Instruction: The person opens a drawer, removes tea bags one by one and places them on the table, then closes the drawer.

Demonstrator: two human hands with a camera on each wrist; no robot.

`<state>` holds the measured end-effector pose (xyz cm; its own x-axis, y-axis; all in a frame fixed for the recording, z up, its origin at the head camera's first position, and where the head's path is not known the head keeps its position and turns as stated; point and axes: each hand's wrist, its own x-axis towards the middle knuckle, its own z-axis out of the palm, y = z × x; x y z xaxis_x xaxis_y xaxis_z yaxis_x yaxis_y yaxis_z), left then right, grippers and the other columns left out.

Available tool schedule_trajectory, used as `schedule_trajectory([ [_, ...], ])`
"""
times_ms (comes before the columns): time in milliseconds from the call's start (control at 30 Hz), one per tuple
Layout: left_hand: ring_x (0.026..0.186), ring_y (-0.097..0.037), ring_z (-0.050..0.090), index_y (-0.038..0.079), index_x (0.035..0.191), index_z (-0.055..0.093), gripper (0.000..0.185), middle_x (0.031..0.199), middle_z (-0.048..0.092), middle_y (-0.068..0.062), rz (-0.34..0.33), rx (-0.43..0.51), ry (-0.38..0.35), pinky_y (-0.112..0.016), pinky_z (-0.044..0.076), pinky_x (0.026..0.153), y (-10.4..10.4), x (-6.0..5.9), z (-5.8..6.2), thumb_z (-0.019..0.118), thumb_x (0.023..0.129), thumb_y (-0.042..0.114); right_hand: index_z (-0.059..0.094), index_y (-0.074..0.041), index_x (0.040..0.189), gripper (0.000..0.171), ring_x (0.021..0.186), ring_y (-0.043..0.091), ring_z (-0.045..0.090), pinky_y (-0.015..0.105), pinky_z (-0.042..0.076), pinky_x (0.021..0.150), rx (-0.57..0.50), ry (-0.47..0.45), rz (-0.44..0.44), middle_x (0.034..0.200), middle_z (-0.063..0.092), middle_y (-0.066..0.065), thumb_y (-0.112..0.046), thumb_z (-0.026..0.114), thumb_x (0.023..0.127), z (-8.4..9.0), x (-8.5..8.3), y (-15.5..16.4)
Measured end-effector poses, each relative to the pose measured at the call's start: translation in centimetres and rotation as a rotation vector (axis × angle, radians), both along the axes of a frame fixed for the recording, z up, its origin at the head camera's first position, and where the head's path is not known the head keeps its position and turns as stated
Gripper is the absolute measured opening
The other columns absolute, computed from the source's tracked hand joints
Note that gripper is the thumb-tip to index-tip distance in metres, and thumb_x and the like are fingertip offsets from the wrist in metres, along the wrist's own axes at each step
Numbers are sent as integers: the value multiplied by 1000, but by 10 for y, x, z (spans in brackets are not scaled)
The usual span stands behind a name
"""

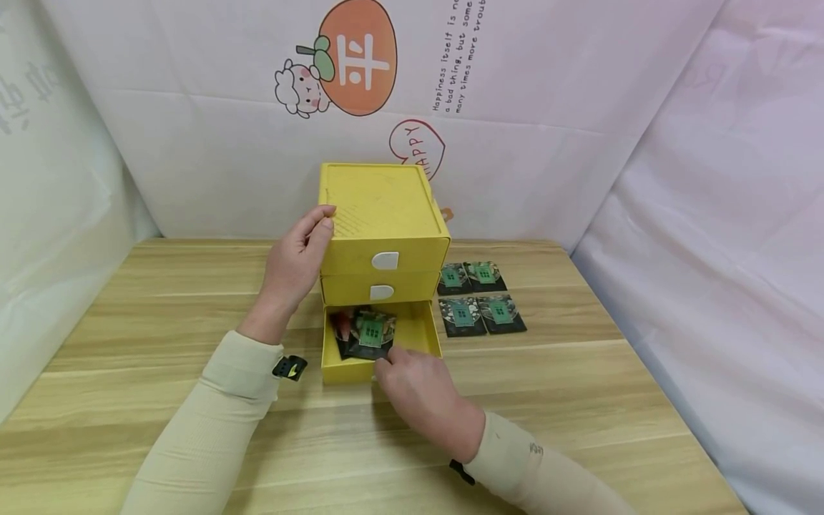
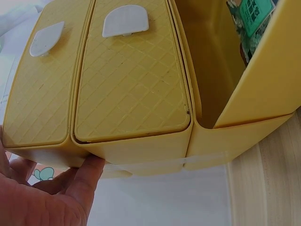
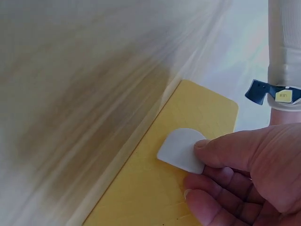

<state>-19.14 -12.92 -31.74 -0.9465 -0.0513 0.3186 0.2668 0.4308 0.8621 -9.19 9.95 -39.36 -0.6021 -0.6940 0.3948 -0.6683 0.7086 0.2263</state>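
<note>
A yellow three-drawer box (image 1: 386, 200) stands on the table, its bottom drawer (image 1: 418, 329) pulled out. Inside that drawer lie dark square packets (image 1: 372, 333) with green labels, partly overlapping. My left hand (image 1: 296, 257) rests against the box's upper left side, fingertips at the top edge; the left wrist view shows the thumb (image 2: 89, 176) pressed to its side wall. At the drawer's front, my right hand (image 1: 428, 400) pinches the white handle tab (image 3: 181, 149) between thumb and curled fingers. The head view hides most of this tab behind the hand.
To the right of the box, several similar packets (image 1: 498, 315) lie flat in two rows on the wooden table (image 1: 566, 400). The upper two drawers, with white tabs (image 1: 385, 260), are closed. A printed white cloth (image 1: 541, 143) hangs behind the table.
</note>
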Motion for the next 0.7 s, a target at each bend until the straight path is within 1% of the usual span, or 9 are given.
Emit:
schedule_trajectory([
  [100, 104, -24, 56, 29, 151, 57, 51, 151, 59, -1, 0, 0, 0, -42, 43, 90, 0, 0, 0, 41, 109, 54, 71, -12, 77, 17, 54, 8, 53, 24, 45, 43, -5, -10, 14, 69, 60, -1, -3, 75, 91, 1, 4, 1],
  [133, 103, -25, 56, 29, 151, 56, 51, 151, 59, -1, -1, 1, -1, -43, 42, 90, 0, 0, 0, 41, 109, 54, 71, -12, 77, 17, 54, 8, 53, 24, 45, 43, -5, -11, 17, 69, 61, -1, -4, 75, 91, 2, 5, 1],
  [200, 105, -24, 56, 29, 151, 56, 51, 151, 58, 0, 0, 2, -2, -42, 43, 91, 0, 0, 0, 41, 109, 54, 71, -12, 77, 17, 55, 7, 53, 24, 45, 43, -9, -16, 21, 70, 61, -1, -5, 75, 92, 2, 8, 2],
  [367, 97, -24, 54, 29, 152, 56, 52, 150, 59, -2, 4, 3, -6, -42, 42, 88, 0, -1, 0, 40, 109, 54, 72, -12, 78, 16, 55, 7, 54, 23, 45, 43, -13, -37, 30, 70, 62, -1, -7, 75, 93, 3, 13, 4],
  [400, 94, -25, 53, 29, 152, 56, 52, 149, 59, -2, 6, 4, -7, -42, 41, 87, 0, -1, 0, 40, 109, 55, 72, -12, 78, 17, 55, 7, 54, 23, 45, 44, -10, -40, 30, 70, 62, -1, -7, 75, 93, 3, 14, 4],
  [500, 90, -24, 52, 30, 152, 56, 53, 149, 59, -1, 10, 1, -11, -41, 41, 85, 0, -1, 0, 39, 109, 56, 72, -13, 79, 16, 56, 6, 55, 23, 45, 44, 5, -47, 31, 71, 61, -1, -7, 75, 93, 3, 17, 5],
  [667, 92, -25, 53, 29, 152, 55, 53, 150, 59, -1, 7, -3, -9, -41, 41, 84, 0, -1, -1, 39, 109, 56, 74, -13, 82, 14, 57, 7, 56, 23, 47, 46, 20, -60, 31, 72, 62, -1, -6, 75, 93, 4, 22, 5],
  [700, 94, -25, 53, 29, 152, 55, 53, 150, 59, -2, 7, -6, -9, -41, 42, 85, -1, -1, 0, 39, 109, 56, 75, -13, 82, 13, 57, 7, 56, 23, 47, 46, 20, -62, 32, 72, 62, -1, -7, 75, 93, 4, 22, 5],
])
